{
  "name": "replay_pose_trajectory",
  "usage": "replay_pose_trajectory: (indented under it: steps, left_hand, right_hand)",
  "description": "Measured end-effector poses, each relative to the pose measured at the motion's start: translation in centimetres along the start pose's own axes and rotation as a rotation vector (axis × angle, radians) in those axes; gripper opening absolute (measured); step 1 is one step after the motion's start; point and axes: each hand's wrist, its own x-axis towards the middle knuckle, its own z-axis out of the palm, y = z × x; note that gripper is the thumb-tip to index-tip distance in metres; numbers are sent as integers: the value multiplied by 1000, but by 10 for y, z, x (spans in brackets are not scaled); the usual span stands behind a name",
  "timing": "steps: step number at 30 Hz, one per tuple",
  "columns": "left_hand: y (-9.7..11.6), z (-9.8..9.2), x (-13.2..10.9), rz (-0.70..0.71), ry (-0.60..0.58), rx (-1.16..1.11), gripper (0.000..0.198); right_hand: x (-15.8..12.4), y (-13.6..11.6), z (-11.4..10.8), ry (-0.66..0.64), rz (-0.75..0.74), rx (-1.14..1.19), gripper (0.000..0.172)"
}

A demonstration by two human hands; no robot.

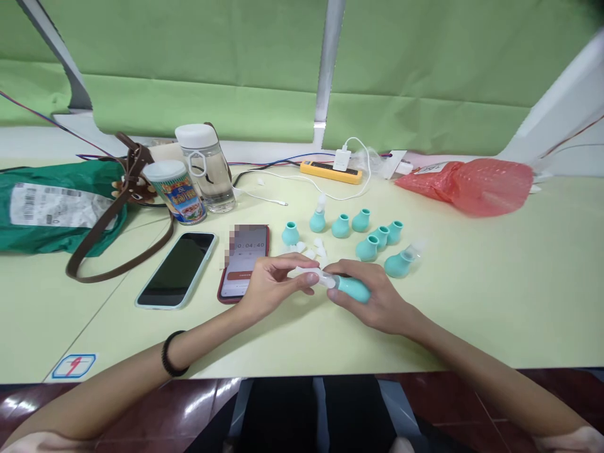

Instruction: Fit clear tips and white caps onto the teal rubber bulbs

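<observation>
My right hand (377, 296) is closed round a teal squeeze bulb (355, 289) that points left. A clear nozzle (328, 279) sits at the bulb's mouth. My left hand (278, 280) pinches a white tip (302, 272) at the nozzle's far end; the fingers partly cover it. Just beyond my hands lie several small white tips (321, 248). Several open-mouthed teal bulbs (340, 226) stand behind them. One bulb (318, 220) stands upright with a clear nozzle fitted, and another with a nozzle (399, 264) lies tilted near my right hand.
Left of my hands lie a phone with a lit timer (245, 251) and a dark-screened phone (177, 270). Farther back are a printed canister (177, 192), a water bottle (210, 170) and a green package (56, 207). A yellow power strip (325, 171) and a red bag (491, 185) lie at the rear.
</observation>
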Motion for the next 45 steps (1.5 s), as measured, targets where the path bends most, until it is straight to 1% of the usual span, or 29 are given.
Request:
replay_pose_trajectory:
  steps: [3, 5, 6, 7, 9, 11, 13, 14, 16, 18, 20, 21, 22, 24, 26, 28, 32, 33, 34, 35, 36, 37, 38, 39, 40, 41, 42, 44, 45]
  left_hand:
    - [-2, -2, -1, -29, 21, 43, 26]
    - [-3, -5, -2, 4, 24, 112, 26]
    - [-3, -6, -3, 49, 29, 199, 25]
    - [-3, -8, -4, 119, 38, 326, 25]
    - [-4, -9, -4, 317, 35, 682, 21]
    - [-7, -8, -5, 536, -20, 1080, 19]
    - [-11, -6, -6, 611, -82, 1448, 22]
    - [-14, -4, -6, 592, -124, 1574, 26]
    - [-19, -4, -5, 534, -187, 1736, 32]
    - [-24, -6, -5, 495, -228, 1815, 33]
    - [-27, -9, -4, 485, -253, 1846, 30]
    - [-28, -10, -4, 481, -267, 1850, 29]
    - [-28, -11, -3, 475, -282, 1850, 29]
    - [-28, -12, -3, 464, -311, 1843, 29]
    - [-27, -12, -4, 455, -327, 1835, 29]
    - [-27, -11, -4, 449, -327, 1825, 27]
    - [-28, -11, -4, 430, -319, 1818, 26]
    - [-28, -10, -4, 427, -316, 1821, 26]
    - [-29, -10, -4, 427, -313, 1826, 26]
    - [-29, -10, -4, 428, -308, 1830, 26]
    - [-29, -10, -4, 430, -305, 1833, 25]
    - [-30, -9, -4, 433, -300, 1833, 25]
    - [-30, -9, -4, 439, -294, 1831, 25]
    - [-30, -9, -4, 446, -287, 1828, 24]
    - [-30, -8, -4, 451, -277, 1823, 23]
    - [-30, -8, -4, 456, -270, 1815, 23]
    - [-30, -8, -5, 461, -262, 1808, 23]
    - [-30, -8, -5, 470, -251, 1795, 23]
    - [-30, -8, -5, 471, -249, 1793, 23]
  right_hand:
    - [2, 0, -11, 42, -26, -36, 16]
    - [4, 2, -23, 138, -47, -14, 15]
    - [5, 3, -31, 213, -59, 20, 13]
    - [6, 5, -39, 296, -67, 66, 11]
    - [8, 12, -58, 510, -82, 176, 5]
    - [9, 23, -78, 731, -90, 224, 10]
    - [8, 39, -97, 905, -82, 158, 12]
    - [7, 48, -105, 962, -35, 67, 15]
    - [3, 69, -120, 1002, 109, -130, 20]
    - [-3, 92, -132, 948, 363, -334, 23]
    - [-9, 113, -141, 862, 606, -475, 25]
    - [-12, 122, -144, 778, 706, -509, 25]
    - [-14, 129, -146, 689, 769, -511, 24]
    - [-17, 138, -146, 546, 825, -470, 23]
    - [-18, 142, -145, 464, 832, -427, 23]
    - [-18, 144, -143, 431, 839, -431, 25]
    - [-18, 140, -142, 445, 840, -550, 34]
    - [-18, 136, -142, 476, 825, -601, 38]
    - [-18, 131, -142, 539, 788, -664, 42]
    - [-17, 124, -141, 630, 722, -738, 44]
    - [-15, 115, -138, 744, 624, -817, 43]
    - [-13, 105, -133, 864, 483, -893, 37]
    - [-11, 93, -126, 945, 319, -960, 28]
    - [-8, 81, -117, 968, 154, -989, 19]
    - [-4, 70, -105, 930, -7, -968, 12]
    - [-1, 59, -91, 842, -151, -912, 6]
    - [3, 49, -76, 669, -255, -824, 4]
    - [10, 37, -45, 318, -316, -650, 10]
    - [12, 33, -32, 162, -314, -629, 15]
